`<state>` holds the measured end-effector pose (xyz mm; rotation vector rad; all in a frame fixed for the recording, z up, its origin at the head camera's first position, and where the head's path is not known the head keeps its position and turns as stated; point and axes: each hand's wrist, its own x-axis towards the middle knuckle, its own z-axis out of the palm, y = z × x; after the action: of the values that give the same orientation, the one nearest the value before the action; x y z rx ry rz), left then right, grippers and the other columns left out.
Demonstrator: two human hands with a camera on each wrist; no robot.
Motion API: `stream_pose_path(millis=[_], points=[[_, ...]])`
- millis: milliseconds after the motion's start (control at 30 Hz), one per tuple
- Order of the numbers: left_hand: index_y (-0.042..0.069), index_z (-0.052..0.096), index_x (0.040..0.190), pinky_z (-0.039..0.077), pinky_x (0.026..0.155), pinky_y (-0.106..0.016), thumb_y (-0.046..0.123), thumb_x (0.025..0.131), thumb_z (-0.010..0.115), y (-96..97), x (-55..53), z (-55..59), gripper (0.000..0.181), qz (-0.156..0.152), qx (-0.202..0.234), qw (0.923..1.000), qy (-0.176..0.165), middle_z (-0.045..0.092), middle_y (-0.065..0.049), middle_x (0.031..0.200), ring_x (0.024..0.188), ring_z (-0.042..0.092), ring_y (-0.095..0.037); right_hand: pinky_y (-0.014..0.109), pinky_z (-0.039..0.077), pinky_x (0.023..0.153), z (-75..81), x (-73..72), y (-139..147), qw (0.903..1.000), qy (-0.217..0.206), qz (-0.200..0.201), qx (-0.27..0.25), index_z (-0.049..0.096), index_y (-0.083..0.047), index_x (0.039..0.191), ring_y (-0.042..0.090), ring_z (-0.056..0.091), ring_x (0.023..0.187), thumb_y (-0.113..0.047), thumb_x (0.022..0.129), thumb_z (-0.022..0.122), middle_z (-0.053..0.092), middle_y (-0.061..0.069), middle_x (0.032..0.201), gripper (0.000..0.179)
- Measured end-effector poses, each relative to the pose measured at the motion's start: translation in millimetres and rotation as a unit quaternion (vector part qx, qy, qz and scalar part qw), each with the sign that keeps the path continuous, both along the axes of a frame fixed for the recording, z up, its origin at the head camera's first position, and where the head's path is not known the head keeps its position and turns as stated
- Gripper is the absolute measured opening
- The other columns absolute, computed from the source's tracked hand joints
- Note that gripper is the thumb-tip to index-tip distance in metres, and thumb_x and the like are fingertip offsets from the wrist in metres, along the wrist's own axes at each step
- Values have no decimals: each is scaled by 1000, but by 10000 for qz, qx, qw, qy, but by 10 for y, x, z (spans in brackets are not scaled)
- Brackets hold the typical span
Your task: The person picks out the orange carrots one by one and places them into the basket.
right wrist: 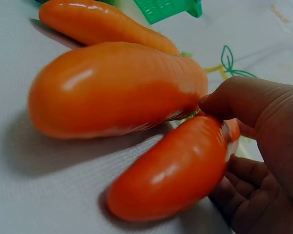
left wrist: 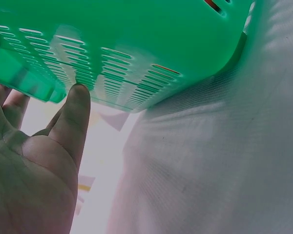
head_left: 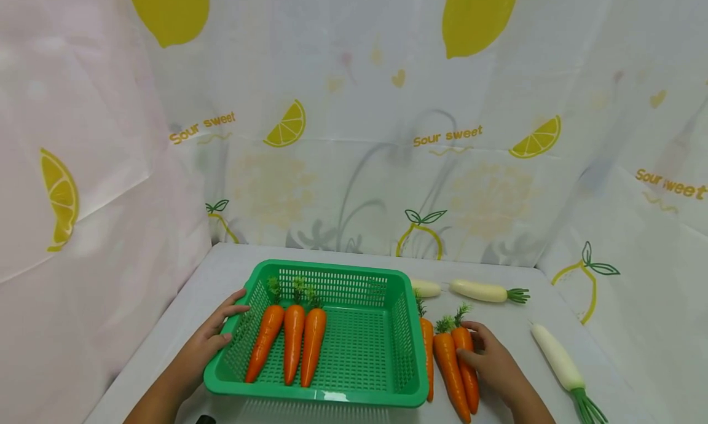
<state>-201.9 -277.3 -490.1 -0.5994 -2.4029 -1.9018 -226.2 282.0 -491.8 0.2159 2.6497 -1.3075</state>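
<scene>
Carrot (head_left: 470,384), rightmost of the loose ones, lies on the table (head_left: 500,316) to the right of the basket; your right hand (head_left: 489,353) pinches it near its leafy top, thumb on the side facing the next carrot (head_left: 450,375). That one lies close alongside. A third carrot (head_left: 428,353) lies just beside the basket's right wall. Your left hand (head_left: 201,347) rests at the left side of the green basket (head_left: 315,397), fingers extended at the rim, thumb against the outer wall. Inside, you have three carrots (head_left: 294,344) in the left half, tops toward the far wall. Farther out, one white radish (head_left: 478,290) lies beyond your right hand, another radish (head_left: 555,356) right of it; a partly hidden radish (head_left: 426,288) lies by the basket's far right corner.
</scene>
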Motion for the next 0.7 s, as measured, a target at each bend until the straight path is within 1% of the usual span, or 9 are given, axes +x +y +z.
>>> stream_pose_path(millis=[167,300,400,533,700], points=[[4,49,146,28,101,-6,4,106,41,-3,9,8,41,1,-38,10000,21,17,1,175,143,18,18,58,49,102,9,13,7,10000,85,5,-41,45,-12,153,42,54,132,-26,96,74,52,25,151,66],[5,49,146,30,101,-7,5,106,41,-1,11,11,41,10,-52,10000,33,17,1,175,143,17,18,51,55,95,19,12,14,9999,119,-50,-93,45,-12,153,38,58,126,-25,95,74,49,26,151,66],[5,49,146,32,101,-8,6,106,41,-1,10,12,40,11,-54,10000,14,17,2,175,142,17,18,46,57,90,25,8,15,9998,94,-112,-133,44,-12,154,36,59,122,-25,95,74,46,28,152,67],[4,49,146,35,101,-11,7,107,41,-5,8,8,40,-10,-47,10000,4,17,5,174,142,18,18,45,57,88,35,9,12,9997,66,-169,-175,43,-13,155,36,59,122,-26,95,73,44,29,154,68],[4,49,147,35,101,-10,7,107,40,-13,1,-5,40,-30,-45,10000,62,17,5,174,143,18,17,45,57,88,34,9,12,9996,77,-181,-191,42,-13,155,37,58,124,-27,96,73,44,29,154,68]])
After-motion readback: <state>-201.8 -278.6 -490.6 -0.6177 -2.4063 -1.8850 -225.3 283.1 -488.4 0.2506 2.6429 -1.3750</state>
